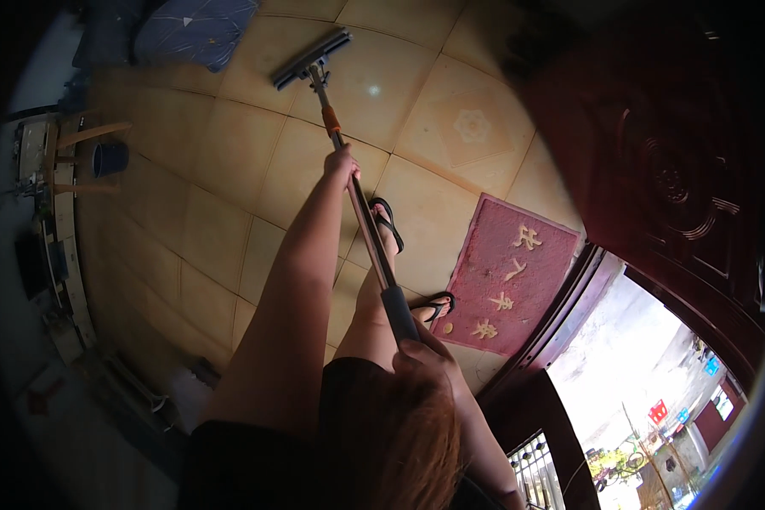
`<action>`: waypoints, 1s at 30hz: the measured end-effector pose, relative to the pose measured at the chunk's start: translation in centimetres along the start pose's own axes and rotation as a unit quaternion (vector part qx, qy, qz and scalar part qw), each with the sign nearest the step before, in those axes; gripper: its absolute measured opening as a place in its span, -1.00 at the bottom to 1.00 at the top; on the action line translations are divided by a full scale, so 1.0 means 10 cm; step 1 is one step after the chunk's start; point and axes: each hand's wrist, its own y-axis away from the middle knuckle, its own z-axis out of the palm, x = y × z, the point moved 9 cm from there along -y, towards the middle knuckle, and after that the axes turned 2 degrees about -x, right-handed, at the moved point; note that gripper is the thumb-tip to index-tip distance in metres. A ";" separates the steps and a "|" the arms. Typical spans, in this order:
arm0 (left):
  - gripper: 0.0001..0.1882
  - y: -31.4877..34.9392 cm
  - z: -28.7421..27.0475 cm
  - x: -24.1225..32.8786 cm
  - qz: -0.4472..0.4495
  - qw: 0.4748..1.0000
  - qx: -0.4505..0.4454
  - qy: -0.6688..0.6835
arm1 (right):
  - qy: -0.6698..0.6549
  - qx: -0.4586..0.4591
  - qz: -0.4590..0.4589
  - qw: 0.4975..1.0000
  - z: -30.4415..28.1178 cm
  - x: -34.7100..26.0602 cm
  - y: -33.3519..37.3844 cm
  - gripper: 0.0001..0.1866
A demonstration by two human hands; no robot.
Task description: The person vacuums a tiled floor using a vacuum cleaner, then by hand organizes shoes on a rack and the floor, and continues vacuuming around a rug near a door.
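Up close, our right hand [429, 357] is clenched around the dark foam grip at the near end of the mop handle [361, 208], low in the view and close against the body. Our left hand [342, 163] is wrapped around the bare metal shaft farther along, arm stretched nearly straight, so the left is the nearer hand to the working end.

From the hands outward: the handle runs as one long straight axis, from the right hand up and slightly leftward past the left hand, past an orange collar on the shaft, to the mop head [310, 58]. The head lies flat on the tile floor [229, 170], well ahead of both hands, its bar set crosswise to the handle and tilted up to the right.

Beside the shaft, our feet in black flip-flops [388, 223] stand on the tiles, one touching the line of the handle in this view, the other near the edge of a red doormat [510, 272]. The mat lies just beside the threshold of a dark carved wooden door [671, 161], which stands open to daylight.

Far left: a small blue bucket [110, 157] by wooden pieces, well apart from the mop head. A blue patterned cushion [195, 30] sits beyond the head, near the top edge.
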 end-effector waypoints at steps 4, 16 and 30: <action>-0.61 0.80 0.19 -1.15 -0.023 1.000 -0.017 0.012 | -0.069 0.062 0.053 0.994 -0.32 0.28 1.02 -0.44; -0.53 2.80 0.59 -2.48 -0.160 0.984 -0.070 -0.024 | 0.039 0.248 0.090 0.964 -0.78 0.77 2.71 -0.43; -0.59 0.14 0.95 0.60 -0.068 0.996 -0.042 0.028 | -0.012 0.057 0.096 0.994 0.49 -1.37 0.06 -0.50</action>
